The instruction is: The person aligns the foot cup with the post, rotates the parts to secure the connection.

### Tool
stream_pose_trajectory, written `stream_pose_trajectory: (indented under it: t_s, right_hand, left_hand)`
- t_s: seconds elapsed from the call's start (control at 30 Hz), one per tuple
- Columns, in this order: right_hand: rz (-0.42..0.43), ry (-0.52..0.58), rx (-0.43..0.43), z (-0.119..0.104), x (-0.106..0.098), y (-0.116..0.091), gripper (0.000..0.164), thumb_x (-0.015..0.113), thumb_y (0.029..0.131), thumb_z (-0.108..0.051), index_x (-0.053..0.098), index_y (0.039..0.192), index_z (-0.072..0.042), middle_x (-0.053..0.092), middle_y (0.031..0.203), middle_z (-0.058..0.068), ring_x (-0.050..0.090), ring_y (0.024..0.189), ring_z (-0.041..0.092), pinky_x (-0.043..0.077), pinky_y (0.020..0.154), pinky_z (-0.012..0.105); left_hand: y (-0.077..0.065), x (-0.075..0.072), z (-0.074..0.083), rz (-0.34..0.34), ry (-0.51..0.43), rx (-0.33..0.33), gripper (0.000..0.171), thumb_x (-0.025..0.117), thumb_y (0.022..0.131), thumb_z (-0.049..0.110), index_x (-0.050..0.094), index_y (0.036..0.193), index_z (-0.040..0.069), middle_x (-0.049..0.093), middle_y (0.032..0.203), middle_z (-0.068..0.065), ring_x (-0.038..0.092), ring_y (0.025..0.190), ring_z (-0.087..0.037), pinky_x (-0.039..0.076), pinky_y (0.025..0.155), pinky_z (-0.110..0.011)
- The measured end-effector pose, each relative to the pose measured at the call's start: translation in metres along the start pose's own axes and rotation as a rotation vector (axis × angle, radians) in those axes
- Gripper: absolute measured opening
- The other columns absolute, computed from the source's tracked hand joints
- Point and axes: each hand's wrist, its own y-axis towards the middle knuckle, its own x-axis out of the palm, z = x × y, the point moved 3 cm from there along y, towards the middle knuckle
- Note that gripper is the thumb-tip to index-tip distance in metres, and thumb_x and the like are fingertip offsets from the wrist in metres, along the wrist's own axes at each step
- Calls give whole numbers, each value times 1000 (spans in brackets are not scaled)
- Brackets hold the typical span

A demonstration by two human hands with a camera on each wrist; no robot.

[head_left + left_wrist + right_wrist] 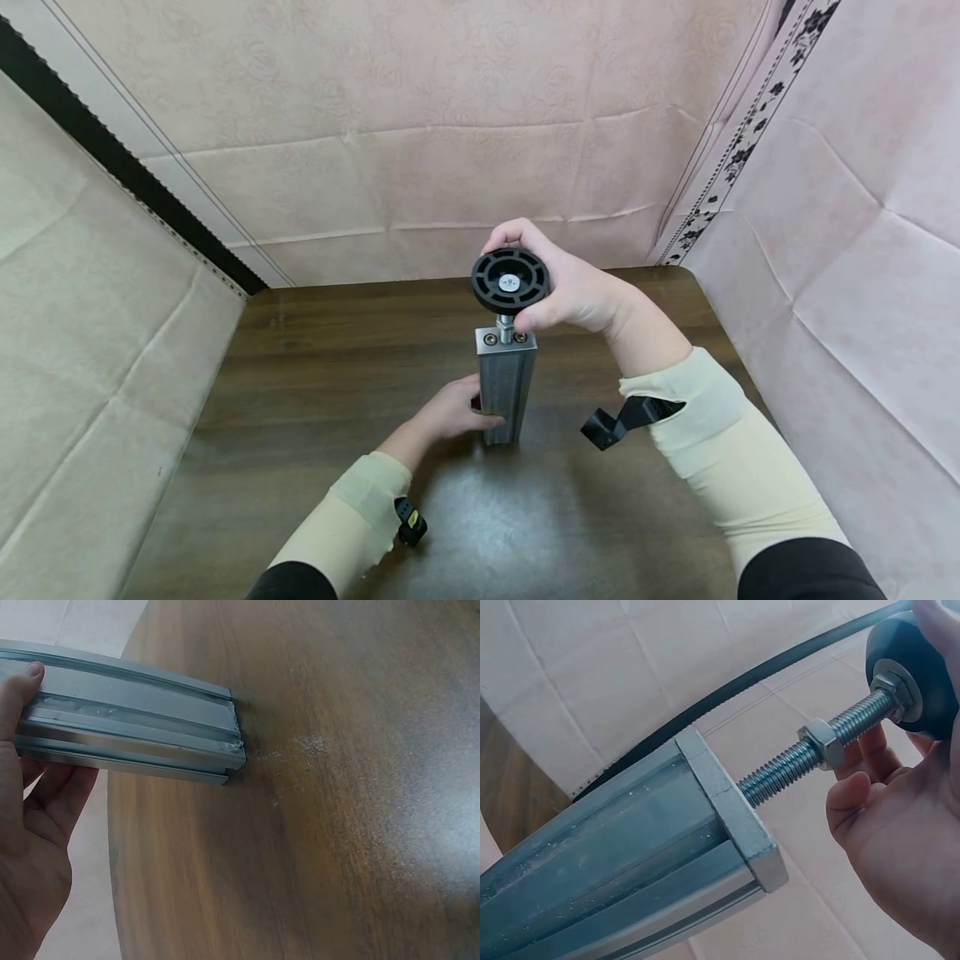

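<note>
An aluminium profile [507,387] stands upright over the table, its lower end at the tabletop; whether it touches is hard to tell. My left hand [453,408] grips the profile low on its side, thumb along one face in the left wrist view. A metal end plate [731,810] caps the top, and a threaded stud [776,774] with a hex nut [822,744] sticks out of it. At the stud's end is a black round levelling foot [510,282]. My right hand [573,287] holds this foot by its rim, fingers behind and thumb in front.
The brown wooden table [300,400] has a rounded far corner. Pale specks [311,744] lie on it beside the profile's lower end. Light patterned cloth [450,100] hangs behind and at both sides. A wrist camera mount [603,429] juts from the right forearm.
</note>
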Motion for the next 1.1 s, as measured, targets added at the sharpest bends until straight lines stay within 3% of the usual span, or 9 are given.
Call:
stream_pose_trajectory:
  t_s: [0.23,0.47,0.63,0.9,1.1]
  right_hand:
    - [86,-60,7,1,4,-2,84,88,59,-38,35,118,-10,47,108,13,51,92,19,45,76,26]
    - [163,-125,-47,0,9,-5,81,86,65,-34,32,119,-6,46,111,13,51,93,19,46,75,25]
    - [232,-180,-86,2,14,-6,87,84,64,-44,31,119,-2,48,108,11,51,92,17,43,77,25]
    - [287,-206,-93,3,18,-7,90,84,63,-46,30,119,-1,49,107,11,53,91,16,44,77,24]
    - [366,-294,-98,5,21,-9,90,81,65,-49,29,120,-2,44,110,11,52,94,19,43,81,26]
  left_hand:
    - [-1,0,0,7,-7,7,51,75,79,28,56,125,16,57,123,1,53,111,-15,43,93,-38]
    - [-1,1,0,3,-19,-17,51,75,79,29,57,125,17,57,123,1,53,110,-14,43,93,-38]
    - [-1,1,-1,7,-14,-1,53,75,79,30,56,127,17,57,125,2,53,113,-15,42,94,-39]
    - [-2,1,-1,2,-10,3,52,74,79,31,57,126,18,58,124,3,53,112,-14,43,93,-39]
    - [-2,1,0,18,0,23,51,75,79,30,58,124,17,58,123,2,54,110,-14,43,92,-39]
